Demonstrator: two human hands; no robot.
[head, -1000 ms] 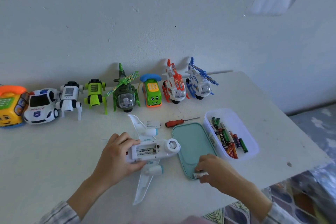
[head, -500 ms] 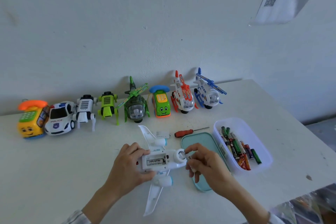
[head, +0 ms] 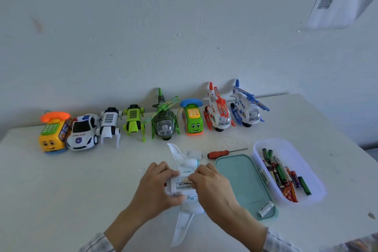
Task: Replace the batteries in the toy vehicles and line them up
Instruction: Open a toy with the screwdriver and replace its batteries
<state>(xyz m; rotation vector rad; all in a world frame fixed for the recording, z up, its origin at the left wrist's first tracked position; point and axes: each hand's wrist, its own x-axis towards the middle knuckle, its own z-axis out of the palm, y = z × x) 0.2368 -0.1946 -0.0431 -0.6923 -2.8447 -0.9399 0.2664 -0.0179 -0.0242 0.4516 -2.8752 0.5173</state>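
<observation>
A white toy airplane [head: 182, 222] lies belly-up on the table, its battery bay open with one labelled battery [head: 184, 185] seated in it. My left hand [head: 155, 188] grips the fuselage from the left. My right hand [head: 211, 187] is over the bay, its curled fingertips pinching a second battery at the upper slot; that battery is mostly hidden. The loose battery cover [head: 194, 154] lies just behind the plane, beside a red-handled screwdriver [head: 223, 153]. Finished toys stand in a row by the wall, from a yellow phone car [head: 54, 135] to a blue helicopter [head: 247, 108].
A teal lid [head: 241, 178] lies right of my hands with one loose battery [head: 266, 208] near its front end. A clear box [head: 296, 149] holding several batteries sits beyond it. The table's front edge runs close behind my wrists.
My right hand picked a battery off the teal lid, carried it left and now has it at the plane's open bay. The camera view has tilted up.
</observation>
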